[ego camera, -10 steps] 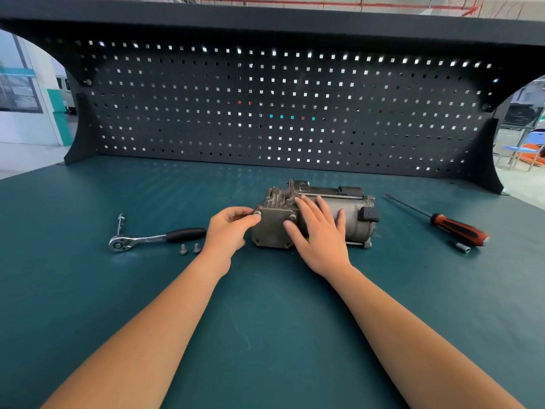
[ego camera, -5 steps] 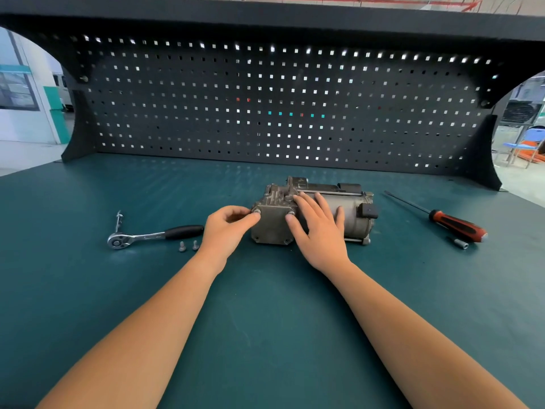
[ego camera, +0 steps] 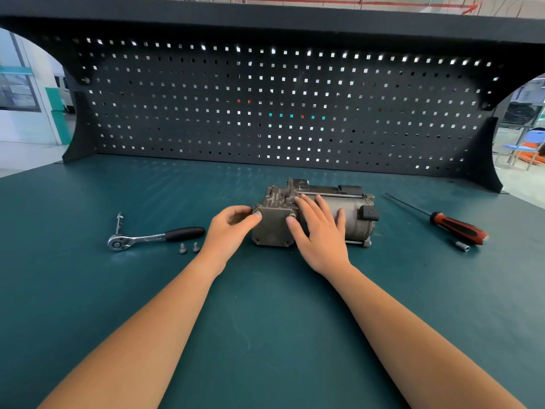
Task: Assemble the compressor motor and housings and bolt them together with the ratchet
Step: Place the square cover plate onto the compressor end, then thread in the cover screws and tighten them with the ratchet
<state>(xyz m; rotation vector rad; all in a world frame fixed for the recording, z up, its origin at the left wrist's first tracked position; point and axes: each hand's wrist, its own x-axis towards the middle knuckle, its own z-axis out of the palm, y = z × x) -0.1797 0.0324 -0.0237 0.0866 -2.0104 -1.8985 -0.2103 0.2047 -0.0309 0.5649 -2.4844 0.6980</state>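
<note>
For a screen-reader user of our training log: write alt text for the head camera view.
A person's left hand pinches a bolt at a corner of a grey compressor on a green bench, while the right hand rests on it. A ratchet and two loose bolts lie left; a screwdriver lies right.

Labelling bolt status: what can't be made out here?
Head view:
- Corner bolt at left hand: fingertips partly hide it; pinched or just touched, unclear.
- Compressor top seam: right hand covers it.
- Loose bolts beside ratchet: too small for thread detail.
- Compressor's far side: faces away.
</note>
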